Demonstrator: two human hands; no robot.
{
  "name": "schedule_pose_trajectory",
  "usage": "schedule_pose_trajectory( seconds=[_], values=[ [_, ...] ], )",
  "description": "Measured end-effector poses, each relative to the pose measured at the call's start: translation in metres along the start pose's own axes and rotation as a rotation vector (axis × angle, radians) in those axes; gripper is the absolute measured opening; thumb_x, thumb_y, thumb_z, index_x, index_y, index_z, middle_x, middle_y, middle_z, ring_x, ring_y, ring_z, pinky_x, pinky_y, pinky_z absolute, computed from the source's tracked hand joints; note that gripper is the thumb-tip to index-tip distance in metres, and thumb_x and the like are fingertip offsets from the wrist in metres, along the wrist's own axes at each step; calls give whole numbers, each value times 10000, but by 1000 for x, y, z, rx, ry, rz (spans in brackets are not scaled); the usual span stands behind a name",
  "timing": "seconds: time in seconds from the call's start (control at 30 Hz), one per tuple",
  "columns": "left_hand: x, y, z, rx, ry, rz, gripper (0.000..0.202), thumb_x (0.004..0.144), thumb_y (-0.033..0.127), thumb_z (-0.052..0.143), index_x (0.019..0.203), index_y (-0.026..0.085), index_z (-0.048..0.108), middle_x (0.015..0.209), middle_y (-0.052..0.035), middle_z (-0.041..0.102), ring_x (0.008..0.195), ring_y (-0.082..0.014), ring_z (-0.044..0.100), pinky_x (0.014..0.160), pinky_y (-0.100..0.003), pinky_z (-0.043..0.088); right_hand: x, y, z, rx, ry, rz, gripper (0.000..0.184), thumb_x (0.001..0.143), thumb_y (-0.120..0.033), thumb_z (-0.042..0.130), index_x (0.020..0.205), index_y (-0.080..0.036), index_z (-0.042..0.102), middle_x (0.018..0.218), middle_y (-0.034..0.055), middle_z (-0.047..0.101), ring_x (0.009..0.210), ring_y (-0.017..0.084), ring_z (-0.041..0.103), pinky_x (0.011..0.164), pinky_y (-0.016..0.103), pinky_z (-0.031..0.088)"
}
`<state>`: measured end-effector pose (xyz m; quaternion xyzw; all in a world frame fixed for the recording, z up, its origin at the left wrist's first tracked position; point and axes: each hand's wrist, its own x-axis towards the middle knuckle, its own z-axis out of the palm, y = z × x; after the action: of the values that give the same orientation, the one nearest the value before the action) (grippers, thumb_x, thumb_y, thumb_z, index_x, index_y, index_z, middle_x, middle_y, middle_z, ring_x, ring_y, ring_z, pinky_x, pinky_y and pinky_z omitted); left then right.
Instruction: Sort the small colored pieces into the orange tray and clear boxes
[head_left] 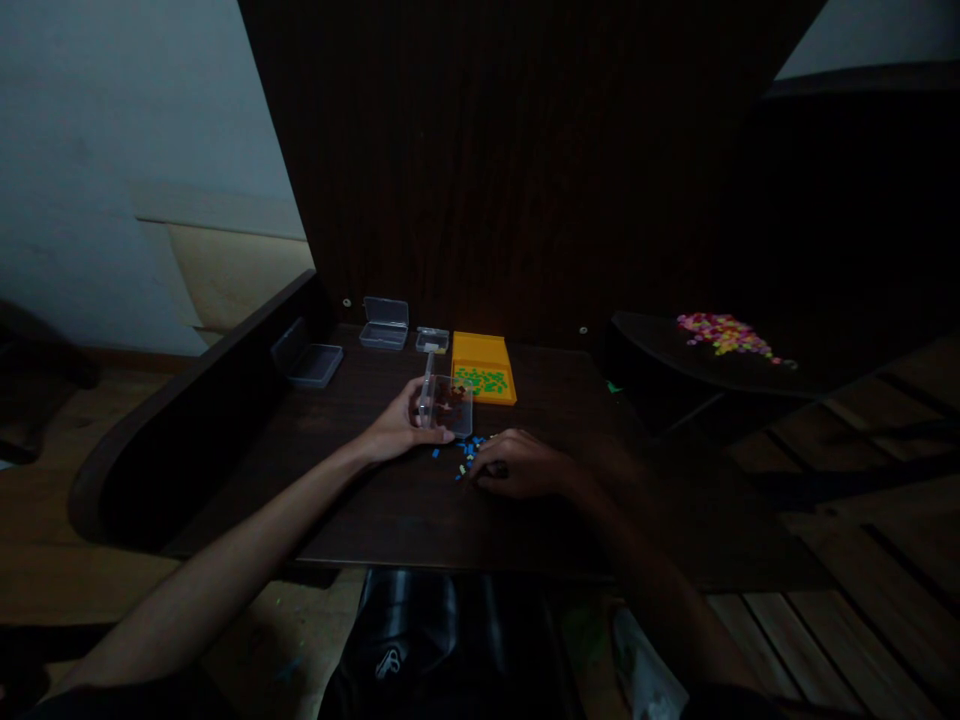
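Observation:
My left hand point(403, 425) grips a clear plastic box point(463, 420) by its left side, with the hinged lid standing up. A few dark reddish bits show in or through the box. Just in front of it, small blue and yellowish pieces point(471, 450) lie in a loose heap on the dark wooden surface point(390, 510). Over the right edge of that heap is my right hand point(517, 465), its fingers curled down and pressed together at the pieces. Whatever is between those fingertips is hidden.
Behind the held box lies an open yellow box point(480, 350) with green pieces point(484, 381). Clear boxes stand farther left: an open one point(315, 367), another open one point(385, 325) and a small one point(433, 340). Pink and yellow pieces point(726, 335) are heaped on the right armrest point(660, 350).

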<state>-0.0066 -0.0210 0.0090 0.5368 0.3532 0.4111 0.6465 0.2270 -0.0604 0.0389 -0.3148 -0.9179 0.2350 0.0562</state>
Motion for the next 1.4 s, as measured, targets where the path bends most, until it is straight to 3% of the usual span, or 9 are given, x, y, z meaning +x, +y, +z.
schedule_pose_trajectory(
  seconds=[0.27, 0.4, 0.57, 0.73, 1.1, 1.4],
  values=[
    [1, -2, -2, -20, -5, 5, 939, 545, 91, 877, 1332, 234, 387, 1058, -47, 633, 979, -213, 677, 821, -383, 588, 2, -2, 5, 14, 30, -23, 329, 778, -105, 619, 1058, -221, 748, 708, -20, 657, 661, 108, 574, 670, 222, 385],
    [0, -1, -1, -25, -1, 0, 955, 547, 86, 872, 1344, 236, 369, 1061, -50, 632, 1001, -219, 671, 834, -388, 583, 3, -3, 9, -3, 27, -14, 373, 756, -78, 592, 1046, -239, 763, 817, -1, 731, 746, 129, 631, 710, 238, 407],
    [-1, 2, 0, -32, -1, 7, 939, 554, 91, 867, 1340, 236, 375, 1043, -44, 635, 1035, -227, 659, 885, -424, 566, -2, 0, 6, -63, 29, 40, 375, 775, -129, 588, 1078, -265, 762, 963, 27, 765, 855, 169, 674, 751, 265, 431],
    [-1, 4, 0, -39, -13, 7, 916, 556, 83, 864, 1320, 240, 385, 1036, -35, 631, 1051, -218, 646, 875, -397, 564, -8, 5, 1, -113, 6, 77, 383, 798, -173, 588, 1134, -276, 742, 981, 37, 766, 870, 182, 678, 759, 277, 441],
    [-1, 4, -1, -28, -2, -3, 921, 557, 89, 868, 1328, 235, 386, 1043, -44, 641, 1023, -216, 665, 883, -410, 566, -12, 4, 1, -124, 26, 135, 289, 828, -240, 629, 1077, -303, 763, 1002, 29, 768, 933, 205, 666, 819, 303, 430],
    [-1, 3, -1, -33, -19, 22, 919, 562, 83, 861, 1333, 233, 385, 1057, -44, 632, 1026, -216, 657, 865, -393, 573, -6, 3, 3, -89, 17, 182, 198, 870, -265, 619, 1005, -250, 763, 944, 28, 761, 842, 161, 659, 739, 250, 400]
  ],
)
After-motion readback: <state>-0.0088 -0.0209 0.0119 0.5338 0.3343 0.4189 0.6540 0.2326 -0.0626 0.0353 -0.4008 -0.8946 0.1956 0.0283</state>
